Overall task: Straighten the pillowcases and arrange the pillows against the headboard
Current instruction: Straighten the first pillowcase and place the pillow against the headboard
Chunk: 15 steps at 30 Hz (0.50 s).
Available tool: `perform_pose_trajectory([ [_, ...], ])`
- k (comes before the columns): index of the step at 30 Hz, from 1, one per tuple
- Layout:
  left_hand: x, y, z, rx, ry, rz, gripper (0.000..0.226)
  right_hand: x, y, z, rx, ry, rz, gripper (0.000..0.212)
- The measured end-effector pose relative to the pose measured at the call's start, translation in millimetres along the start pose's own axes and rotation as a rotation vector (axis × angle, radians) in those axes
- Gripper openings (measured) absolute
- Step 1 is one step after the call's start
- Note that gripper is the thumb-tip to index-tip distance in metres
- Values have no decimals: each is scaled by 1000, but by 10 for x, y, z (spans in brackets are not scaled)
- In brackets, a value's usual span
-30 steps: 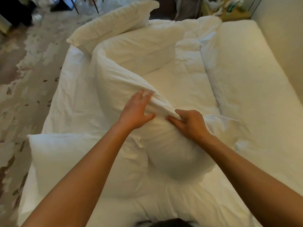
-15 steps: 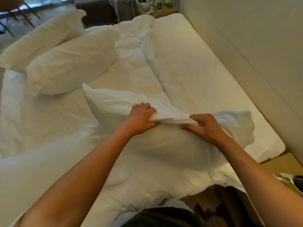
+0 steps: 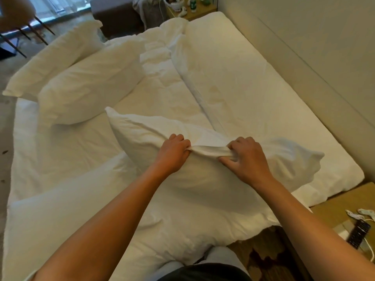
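White bedding covers the bed (image 3: 263, 102), with two spare pillows (image 3: 89, 78) lying at upper left. At centre frame the left hand (image 3: 172, 157) and right hand (image 3: 246, 159) each pinch the pillowcase (image 3: 209, 152) of the middle pillow (image 3: 142, 134), bunching a ridge of cloth between them, probably to pull it taut.

The pillowcase (image 3: 154, 138) I pinch is matt white cloth, soft and finely creased, gathered into a ridge between my hands. The bed sheet (image 3: 253, 94) at the right of the frame is the same dull white cloth, smoother. The tabletop (image 3: 332, 205) at lower right looks like pale matt wood. The remote (image 3: 358, 233) on it is dark plastic.
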<state>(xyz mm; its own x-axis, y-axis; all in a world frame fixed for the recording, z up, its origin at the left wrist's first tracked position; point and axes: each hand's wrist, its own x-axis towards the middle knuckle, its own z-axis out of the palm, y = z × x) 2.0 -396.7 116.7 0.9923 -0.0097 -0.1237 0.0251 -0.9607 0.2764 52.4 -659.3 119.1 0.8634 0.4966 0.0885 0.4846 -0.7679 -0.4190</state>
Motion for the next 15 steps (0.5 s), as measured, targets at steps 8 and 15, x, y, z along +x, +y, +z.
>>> perform_pose_trajectory([
  [8,-317,-169,-19,-58,32,77,20,-40,-672,339,15,-128,18,22],
  [15,-476,-507,-28,-145,10,107,25,-433,-907,265,74,-70,73,17],
])
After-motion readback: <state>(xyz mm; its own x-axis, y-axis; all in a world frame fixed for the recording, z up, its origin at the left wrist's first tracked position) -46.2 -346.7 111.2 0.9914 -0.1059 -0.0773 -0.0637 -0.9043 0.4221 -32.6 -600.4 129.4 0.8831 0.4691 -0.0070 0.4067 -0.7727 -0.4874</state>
